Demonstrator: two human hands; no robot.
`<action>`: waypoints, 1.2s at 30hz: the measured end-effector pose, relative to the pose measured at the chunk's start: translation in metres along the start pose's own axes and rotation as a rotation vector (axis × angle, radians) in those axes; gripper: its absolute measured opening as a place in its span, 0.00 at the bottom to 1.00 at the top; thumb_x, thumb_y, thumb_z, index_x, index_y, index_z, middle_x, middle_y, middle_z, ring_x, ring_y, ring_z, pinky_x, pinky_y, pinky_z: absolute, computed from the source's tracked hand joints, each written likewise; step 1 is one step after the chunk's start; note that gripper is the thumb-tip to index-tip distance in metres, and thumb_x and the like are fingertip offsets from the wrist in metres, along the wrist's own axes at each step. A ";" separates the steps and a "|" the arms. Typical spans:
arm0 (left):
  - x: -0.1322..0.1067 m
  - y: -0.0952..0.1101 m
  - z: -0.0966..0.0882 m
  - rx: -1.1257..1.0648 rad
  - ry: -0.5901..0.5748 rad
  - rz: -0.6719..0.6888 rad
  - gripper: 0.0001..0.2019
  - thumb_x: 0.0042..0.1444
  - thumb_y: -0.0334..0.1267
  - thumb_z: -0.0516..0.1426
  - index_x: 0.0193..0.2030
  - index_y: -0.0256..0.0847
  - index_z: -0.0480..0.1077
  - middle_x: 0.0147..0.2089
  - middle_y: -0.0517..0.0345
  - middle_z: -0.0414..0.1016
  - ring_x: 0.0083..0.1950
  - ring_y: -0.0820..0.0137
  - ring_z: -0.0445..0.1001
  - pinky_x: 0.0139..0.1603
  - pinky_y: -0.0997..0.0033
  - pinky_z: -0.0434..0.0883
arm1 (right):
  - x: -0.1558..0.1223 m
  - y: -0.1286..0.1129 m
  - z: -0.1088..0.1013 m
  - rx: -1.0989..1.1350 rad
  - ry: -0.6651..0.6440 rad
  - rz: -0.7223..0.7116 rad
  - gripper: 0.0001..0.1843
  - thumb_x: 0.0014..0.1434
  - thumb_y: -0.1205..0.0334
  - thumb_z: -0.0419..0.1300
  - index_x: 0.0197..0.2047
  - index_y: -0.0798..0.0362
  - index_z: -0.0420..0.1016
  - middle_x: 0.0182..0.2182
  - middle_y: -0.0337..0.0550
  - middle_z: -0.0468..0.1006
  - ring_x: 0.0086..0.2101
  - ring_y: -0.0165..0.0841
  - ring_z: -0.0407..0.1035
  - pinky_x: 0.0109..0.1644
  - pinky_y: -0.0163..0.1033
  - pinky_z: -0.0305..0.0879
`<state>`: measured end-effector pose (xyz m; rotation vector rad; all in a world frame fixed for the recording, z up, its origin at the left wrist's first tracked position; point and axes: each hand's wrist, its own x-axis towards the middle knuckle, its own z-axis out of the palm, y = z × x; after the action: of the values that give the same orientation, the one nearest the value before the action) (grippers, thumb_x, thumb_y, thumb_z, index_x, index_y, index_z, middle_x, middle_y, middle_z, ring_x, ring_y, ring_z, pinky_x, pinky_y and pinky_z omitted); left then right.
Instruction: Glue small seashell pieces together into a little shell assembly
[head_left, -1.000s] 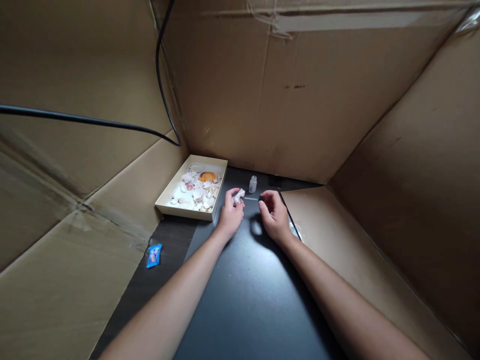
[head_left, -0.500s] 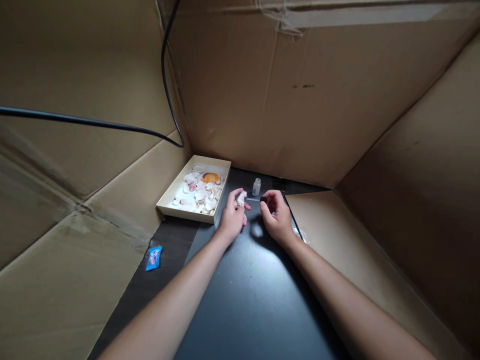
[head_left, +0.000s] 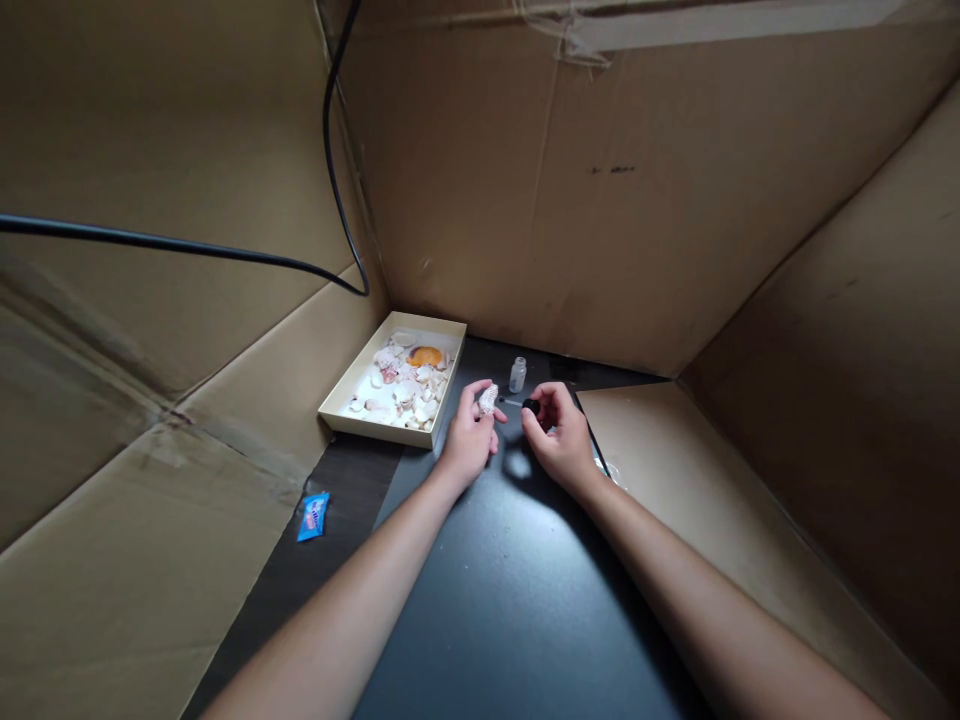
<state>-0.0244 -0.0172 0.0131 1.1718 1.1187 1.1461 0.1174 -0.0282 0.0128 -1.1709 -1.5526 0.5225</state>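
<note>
My left hand (head_left: 469, 436) pinches a whitish, bumpy seashell (head_left: 488, 399) between thumb and fingers, above the dark grey mat. To its right, my right hand (head_left: 559, 432) is closed on a black applicator cap (head_left: 532, 406). From the cap a thin pale stem (head_left: 513, 403) points left, its darker tip close to the shell; whether they touch I cannot tell. Just beyond both hands a small clear bottle (head_left: 518, 375) stands upright without a cap, something whitish inside it.
A shallow cream box (head_left: 376, 432) of assorted shells, one an orange shell (head_left: 425, 356), sits at the back left. A blue wrapped packet (head_left: 313, 516) lies near the left edge. Cardboard walls (head_left: 637, 230) enclose the space; a black cable (head_left: 225, 252) hangs at upper left.
The view has shifted slightly, so everything sits a little further right. My right hand has turned the cap a little, and the stem's dark tip now shows near the shell.
</note>
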 end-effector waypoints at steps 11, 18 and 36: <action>0.000 -0.002 -0.001 0.023 -0.014 0.018 0.20 0.60 0.28 0.47 0.58 0.45 0.56 0.35 0.65 0.68 0.15 0.85 0.60 0.14 0.82 0.55 | 0.000 0.000 0.000 0.025 -0.005 0.014 0.08 0.58 0.60 0.56 0.41 0.50 0.62 0.25 0.33 0.64 0.23 0.27 0.61 0.26 0.33 0.57; 0.000 -0.001 0.000 0.012 -0.019 0.021 0.19 0.60 0.29 0.48 0.58 0.45 0.56 0.35 0.65 0.68 0.15 0.85 0.60 0.15 0.82 0.56 | 0.000 -0.001 0.000 -0.023 0.000 0.014 0.09 0.56 0.60 0.58 0.39 0.50 0.61 0.24 0.32 0.63 0.23 0.26 0.59 0.26 0.32 0.56; 0.000 -0.003 0.000 -0.015 -0.037 0.041 0.19 0.60 0.30 0.50 0.57 0.44 0.55 0.35 0.66 0.69 0.14 0.85 0.60 0.14 0.82 0.56 | -0.001 -0.003 -0.002 -0.009 -0.008 -0.012 0.08 0.57 0.62 0.56 0.41 0.51 0.64 0.23 0.32 0.61 0.23 0.27 0.58 0.28 0.34 0.56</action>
<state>-0.0245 -0.0173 0.0103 1.2045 1.0612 1.1579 0.1183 -0.0308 0.0156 -1.1665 -1.5689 0.5131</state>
